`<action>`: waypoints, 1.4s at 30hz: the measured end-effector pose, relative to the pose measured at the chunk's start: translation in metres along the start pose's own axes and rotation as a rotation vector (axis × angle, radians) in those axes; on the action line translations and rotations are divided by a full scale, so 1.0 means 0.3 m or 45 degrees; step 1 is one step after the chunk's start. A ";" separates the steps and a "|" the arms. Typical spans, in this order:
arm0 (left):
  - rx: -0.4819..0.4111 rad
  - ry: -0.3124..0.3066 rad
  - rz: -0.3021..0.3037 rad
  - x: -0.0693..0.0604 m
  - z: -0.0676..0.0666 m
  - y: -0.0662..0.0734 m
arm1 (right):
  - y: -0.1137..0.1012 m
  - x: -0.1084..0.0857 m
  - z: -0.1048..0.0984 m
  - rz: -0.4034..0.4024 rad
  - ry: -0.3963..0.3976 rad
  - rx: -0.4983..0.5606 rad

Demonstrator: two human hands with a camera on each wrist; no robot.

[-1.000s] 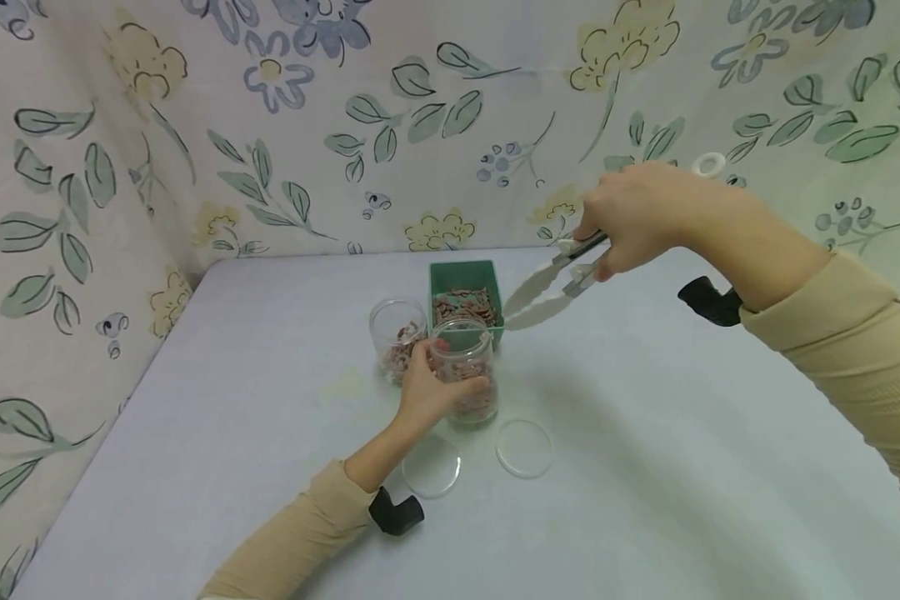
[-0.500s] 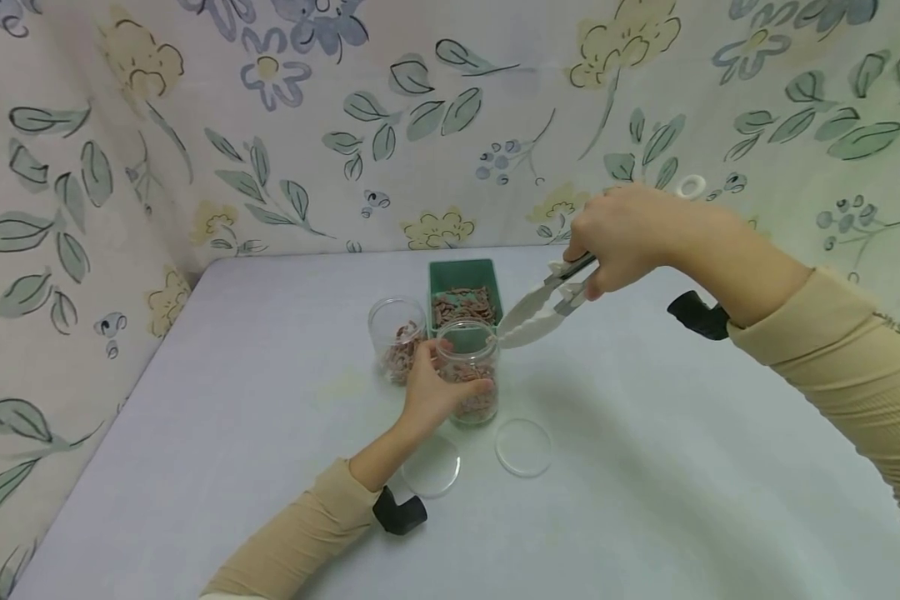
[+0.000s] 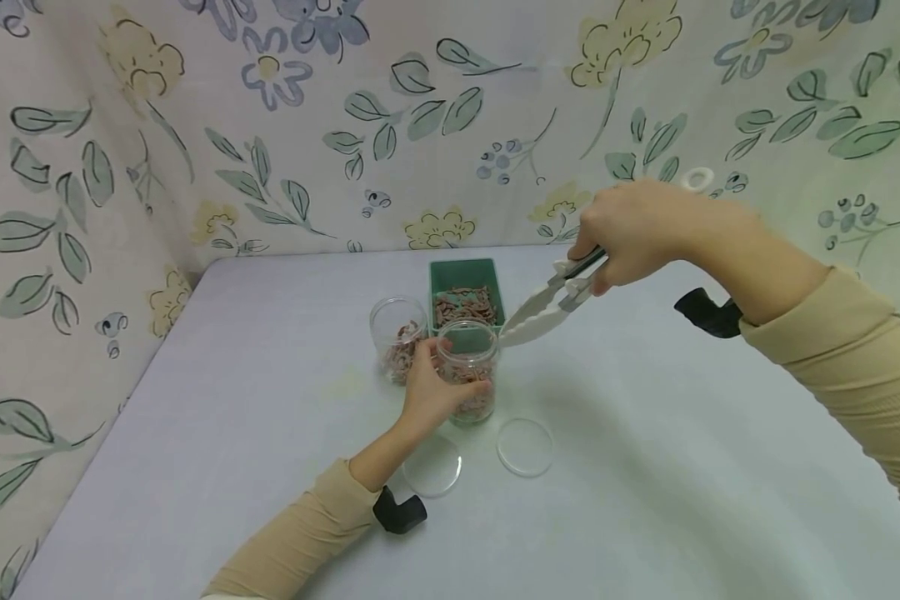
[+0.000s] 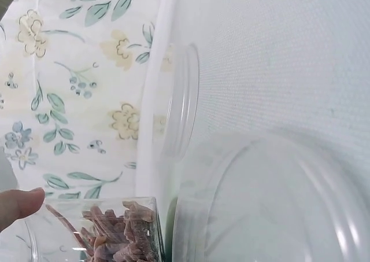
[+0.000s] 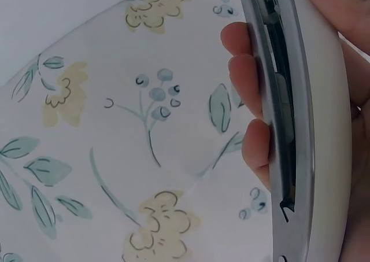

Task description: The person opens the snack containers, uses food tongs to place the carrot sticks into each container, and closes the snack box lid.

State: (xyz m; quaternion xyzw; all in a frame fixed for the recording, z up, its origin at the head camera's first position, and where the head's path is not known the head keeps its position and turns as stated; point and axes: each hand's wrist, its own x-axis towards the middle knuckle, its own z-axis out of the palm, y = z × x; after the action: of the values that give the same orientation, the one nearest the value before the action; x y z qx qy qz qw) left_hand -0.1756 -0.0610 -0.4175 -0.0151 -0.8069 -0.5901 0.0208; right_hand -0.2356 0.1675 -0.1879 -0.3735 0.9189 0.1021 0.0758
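My left hand (image 3: pixel 429 392) grips a clear plastic jar (image 3: pixel 471 354), its thumb across the front. Brown strips, like shredded dried meat, fill the jar's lower part, seen also in the left wrist view in the jar (image 4: pixel 118 230). In my right hand (image 3: pixel 633 229) is a pair of tongs (image 3: pixel 540 317) with pale scalloped tips, slanting down to the left. Those tips are at the right side of the jar's rim; whether they touch it or hold a strip is too small to tell. Metal-and-white tong handles (image 5: pixel 326 129) lie in the curled fingers (image 5: pixel 248 80) in the right wrist view.
Behind the held jar stands a green rectangular container (image 3: pixel 450 273) with more brown strips. A second clear jar (image 3: pixel 390 329) with strips is at its left. Two clear round lids, the left lid (image 3: pixel 459 471) and right lid (image 3: pixel 551 437), lie in front on the white table (image 3: pixel 255 417).
My right hand has brought the tongs down and left toward the jar's rim, then shifted slightly back up and right. My left hand keeps its grip, the jar shifting only slightly.
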 end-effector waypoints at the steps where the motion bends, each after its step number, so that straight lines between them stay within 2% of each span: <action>1: 0.001 0.003 0.006 0.000 0.001 -0.001 | 0.001 -0.002 -0.002 0.005 0.006 0.005; 12: 0.022 -0.017 0.034 -0.003 0.002 0.004 | -0.008 -0.002 -0.002 0.044 0.063 -0.026; 16: 0.043 -0.049 0.063 0.000 0.004 -0.002 | 0.016 -0.010 0.013 0.104 0.137 -0.019; 19: 0.051 -0.090 0.105 0.005 0.008 -0.010 | 0.038 -0.002 0.040 0.166 0.238 0.007; 25: 0.019 -0.236 0.150 0.032 0.029 -0.009 | 0.078 0.038 0.164 0.399 0.439 0.122; 28: 0.095 -0.265 0.128 0.045 0.038 0.003 | 0.087 0.052 0.249 0.500 0.508 0.216; 31: 0.220 -0.255 0.093 0.054 0.045 0.019 | 0.082 0.068 0.321 0.566 0.523 0.313; 34: 0.251 -0.253 0.090 0.059 0.053 0.030 | 0.069 0.093 0.374 0.597 0.533 0.410; 38: 0.191 -0.270 0.104 0.062 0.066 0.035 | 0.045 0.135 0.429 0.598 0.584 0.543; 42: 0.152 -0.287 0.106 0.062 0.071 0.038 | 0.022 0.166 0.466 0.596 0.627 0.618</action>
State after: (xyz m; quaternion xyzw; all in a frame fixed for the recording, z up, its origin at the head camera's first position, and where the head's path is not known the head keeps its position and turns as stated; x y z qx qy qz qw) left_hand -0.1938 -0.0372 -0.4122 -0.1135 -0.8364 -0.5343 -0.0447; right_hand -0.2667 0.1730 -0.3331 -0.1393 0.9670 -0.1954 -0.0855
